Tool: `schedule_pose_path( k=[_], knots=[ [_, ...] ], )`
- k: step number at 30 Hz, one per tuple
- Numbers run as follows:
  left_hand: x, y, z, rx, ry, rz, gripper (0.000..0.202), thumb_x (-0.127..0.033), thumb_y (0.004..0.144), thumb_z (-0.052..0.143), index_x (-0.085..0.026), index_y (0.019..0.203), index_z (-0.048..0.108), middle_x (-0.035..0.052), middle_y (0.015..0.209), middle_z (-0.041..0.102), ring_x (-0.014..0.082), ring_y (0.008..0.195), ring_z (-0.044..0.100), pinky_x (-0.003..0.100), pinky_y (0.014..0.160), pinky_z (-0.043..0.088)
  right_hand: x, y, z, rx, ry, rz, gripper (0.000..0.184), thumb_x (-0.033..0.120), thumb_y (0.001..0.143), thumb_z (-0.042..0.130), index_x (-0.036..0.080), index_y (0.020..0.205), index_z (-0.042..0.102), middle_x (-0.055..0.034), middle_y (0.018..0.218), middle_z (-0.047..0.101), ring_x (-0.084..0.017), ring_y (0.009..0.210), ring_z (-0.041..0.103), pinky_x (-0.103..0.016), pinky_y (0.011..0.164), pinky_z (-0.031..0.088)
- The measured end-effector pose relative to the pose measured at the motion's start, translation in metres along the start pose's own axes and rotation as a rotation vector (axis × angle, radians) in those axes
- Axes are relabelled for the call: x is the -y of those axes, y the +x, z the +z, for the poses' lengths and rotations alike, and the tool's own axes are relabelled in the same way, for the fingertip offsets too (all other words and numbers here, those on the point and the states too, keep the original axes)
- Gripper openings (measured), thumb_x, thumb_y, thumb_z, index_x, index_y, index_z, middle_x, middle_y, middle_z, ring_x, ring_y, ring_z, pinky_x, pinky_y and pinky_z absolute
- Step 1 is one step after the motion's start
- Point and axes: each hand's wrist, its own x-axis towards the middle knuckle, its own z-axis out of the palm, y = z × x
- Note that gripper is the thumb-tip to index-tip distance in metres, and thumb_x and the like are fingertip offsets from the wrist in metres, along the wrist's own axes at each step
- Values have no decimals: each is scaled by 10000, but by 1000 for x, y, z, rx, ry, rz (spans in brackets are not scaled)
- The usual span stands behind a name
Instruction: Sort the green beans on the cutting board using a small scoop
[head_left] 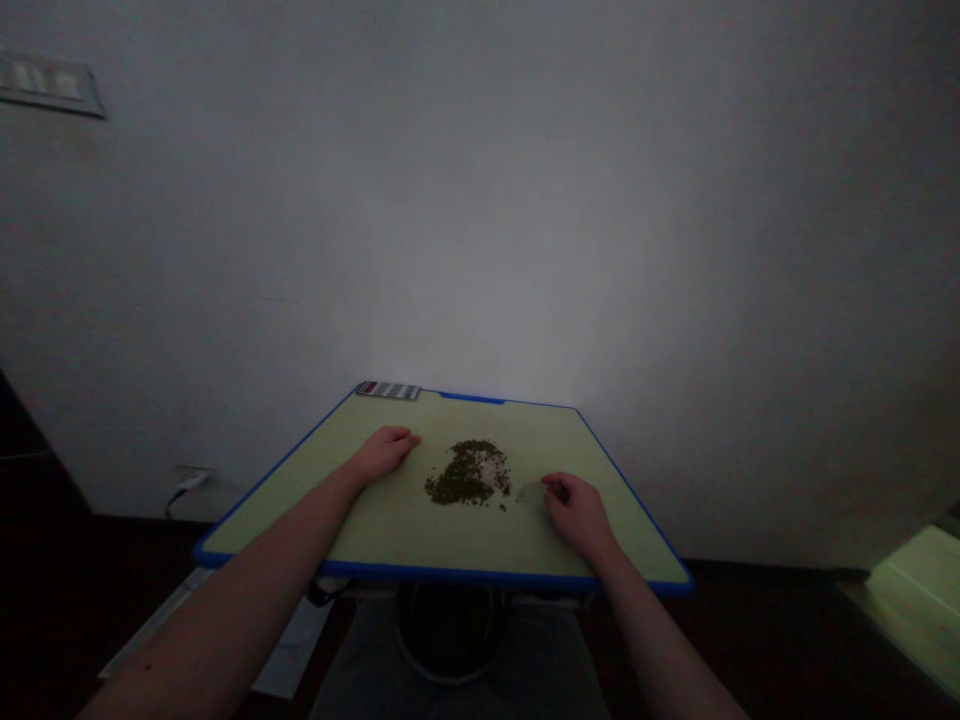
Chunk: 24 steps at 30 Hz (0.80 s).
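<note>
A loose pile of small green and brown grains point(461, 475) lies on the pale green tabletop point(420, 535), with a whitish patch of grains point(491, 470) on its right side. To the left of the pile, my left hand point(386, 452) rests on the board with fingers curled in and thumb against them; nothing shows in it. On the pile's other side, my right hand point(574, 505) pinches a thin, see-through piece point(531, 491), perhaps a clear dish or cup. Its exact shape is too faint to tell. Several stray grains lie between it and the pile.
A blue rim point(450, 573) runs round the folding table. A flat striped card or box point(388, 390) sits at the far left corner. Under the near edge, a dark round pot or bin point(450, 640) stands between my legs. Behind rises a grey wall point(495, 220).
</note>
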Motion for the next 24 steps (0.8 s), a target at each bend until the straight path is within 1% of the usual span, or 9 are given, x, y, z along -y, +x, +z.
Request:
schedule_pose_path(
  k=[3,10,18,21,24],
  knots=[
    [0,0,0,-4,-6,-6,386,-518,663,431,-170,497,430,-45,409,374,91,409,337,232,434,248,0,-1,1,22,31,6,260,201,665,473,154,873,622,-40,731,640,-138,643,571,-251,634,447],
    [2,1,0,-6,1,5,393,-525,666,430,-168,501,432,-47,412,372,92,412,343,235,441,258,4,-3,1,88,69,-47,261,184,662,466,153,868,621,-34,702,630,-135,620,560,-248,608,441],
    [2,1,0,5,9,5,375,-496,683,422,-171,496,427,-47,406,369,92,406,348,233,437,269,10,-4,2,76,14,-125,265,229,700,471,172,906,628,-37,753,634,-129,643,551,-247,627,432],
    [2,1,1,3,-4,-9,373,-496,679,425,-171,498,427,-48,408,367,90,401,342,230,429,264,11,-4,2,54,0,-106,264,221,695,474,163,901,628,-44,766,637,-134,660,558,-251,641,433],
    [2,2,1,8,-24,-14,370,-496,674,430,-169,501,429,-50,408,367,86,400,331,227,428,258,12,-4,2,37,-6,-67,261,212,687,474,155,891,626,-44,734,637,-135,633,559,-250,622,436]
  ],
)
